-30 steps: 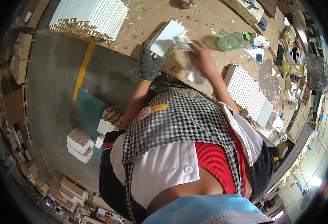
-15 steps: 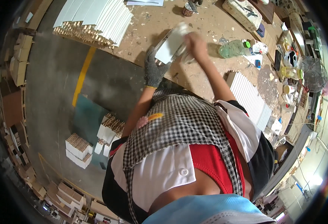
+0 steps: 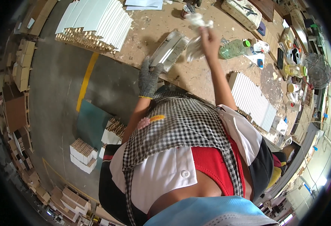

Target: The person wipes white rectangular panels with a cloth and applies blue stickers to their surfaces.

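White-painted slats (image 3: 97, 20) are seen stacked in a long fanned row at the upper left of the frame, on a dusty wooden workbench (image 3: 150, 34). Just right of that stack, a white rectangular panel (image 3: 170, 50) is held tilted on edge at the bench's near side, gripped at its lower end by the left hand (image 3: 149, 77), which is covered by a grey knitted glove and closed around the piece, the forearm reaching up from the checked apron (image 3: 180, 124). Further right, the bare right hand (image 3: 209, 37) is raised above the panel with the arm stretched out, its fingers clenched on a crumpled white cloth (image 3: 198, 22) that hangs clear of the panel's face. Wiping appears to be under way rather than finished, though the panel's surface cannot be read clearly enough to say how much is done. A green plastic bottle (image 3: 233, 48) lies near that hand, and a second row of white slats (image 3: 253, 100) is laid out at the right of the frame.
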`<act>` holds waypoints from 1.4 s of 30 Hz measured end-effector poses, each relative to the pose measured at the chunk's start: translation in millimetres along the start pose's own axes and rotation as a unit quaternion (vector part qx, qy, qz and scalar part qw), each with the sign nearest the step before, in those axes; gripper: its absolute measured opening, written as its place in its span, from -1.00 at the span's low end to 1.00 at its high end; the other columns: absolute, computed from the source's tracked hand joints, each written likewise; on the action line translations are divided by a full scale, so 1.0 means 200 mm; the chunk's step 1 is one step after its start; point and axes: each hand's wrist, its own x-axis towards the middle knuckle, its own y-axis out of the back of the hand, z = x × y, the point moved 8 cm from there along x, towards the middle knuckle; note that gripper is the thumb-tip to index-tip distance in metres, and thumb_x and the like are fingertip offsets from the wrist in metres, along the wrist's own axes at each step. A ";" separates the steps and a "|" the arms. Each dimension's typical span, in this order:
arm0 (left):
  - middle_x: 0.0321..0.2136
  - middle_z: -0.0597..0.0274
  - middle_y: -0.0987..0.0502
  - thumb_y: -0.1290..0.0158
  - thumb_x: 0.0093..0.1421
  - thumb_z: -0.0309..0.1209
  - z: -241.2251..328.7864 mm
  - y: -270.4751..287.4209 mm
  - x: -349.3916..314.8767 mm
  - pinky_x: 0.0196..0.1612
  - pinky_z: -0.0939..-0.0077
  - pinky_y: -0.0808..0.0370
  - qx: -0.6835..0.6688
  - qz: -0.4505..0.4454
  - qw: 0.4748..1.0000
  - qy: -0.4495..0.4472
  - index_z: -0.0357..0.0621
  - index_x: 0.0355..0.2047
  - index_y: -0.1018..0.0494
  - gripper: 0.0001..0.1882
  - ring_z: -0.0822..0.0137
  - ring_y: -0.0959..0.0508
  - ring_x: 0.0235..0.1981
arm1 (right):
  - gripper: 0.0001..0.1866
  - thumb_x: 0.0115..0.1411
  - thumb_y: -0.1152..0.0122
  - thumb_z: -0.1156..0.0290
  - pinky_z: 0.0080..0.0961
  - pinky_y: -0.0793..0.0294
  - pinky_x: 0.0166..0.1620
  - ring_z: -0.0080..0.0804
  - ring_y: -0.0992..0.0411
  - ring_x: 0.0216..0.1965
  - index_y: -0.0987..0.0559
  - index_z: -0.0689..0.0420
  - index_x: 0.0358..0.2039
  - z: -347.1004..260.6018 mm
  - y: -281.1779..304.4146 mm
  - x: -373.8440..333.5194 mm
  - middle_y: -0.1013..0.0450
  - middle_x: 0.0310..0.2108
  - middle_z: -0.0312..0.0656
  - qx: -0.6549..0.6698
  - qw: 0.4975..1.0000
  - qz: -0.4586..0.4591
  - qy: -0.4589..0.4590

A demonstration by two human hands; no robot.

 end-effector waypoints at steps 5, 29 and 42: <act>-0.11 0.14 -0.59 -0.18 0.25 -0.10 -0.19 -0.03 0.01 -0.06 0.41 -0.53 -0.045 -0.034 0.994 0.091 -0.25 0.07 -0.49 -0.47 0.38 -0.57 -0.11 | -0.60 0.43 0.15 0.09 0.22 0.24 0.41 -0.18 -0.31 0.27 -0.62 -0.03 -0.04 -0.28 -0.52 -0.55 -0.49 0.08 -0.20 -0.074 0.913 -0.206 0.345; 0.11 0.00 -0.43 0.16 0.36 -0.03 -0.26 -0.28 0.04 -0.01 0.13 -0.51 -0.597 -0.229 0.694 0.331 -0.14 0.19 -0.30 -0.45 0.11 -0.49 0.01 | -0.42 0.10 -0.21 0.48 -0.07 -0.36 0.23 -0.02 -0.31 0.27 -0.47 0.07 0.19 -0.19 -0.54 -0.87 -0.28 0.31 -0.05 -0.012 0.823 -0.401 0.402; -0.21 -0.01 -0.61 -0.24 0.16 -0.17 0.08 -0.10 -0.11 -0.12 0.31 -0.52 0.062 -0.159 0.985 -0.005 -0.26 0.01 -0.49 -0.49 0.16 -0.59 -0.22 | -0.68 0.24 -0.10 0.14 -0.19 -0.47 -0.26 -0.13 -0.50 -0.45 -0.61 0.07 -0.51 -0.30 -0.38 -0.27 -0.50 -0.57 -0.11 -0.198 0.888 -0.171 0.378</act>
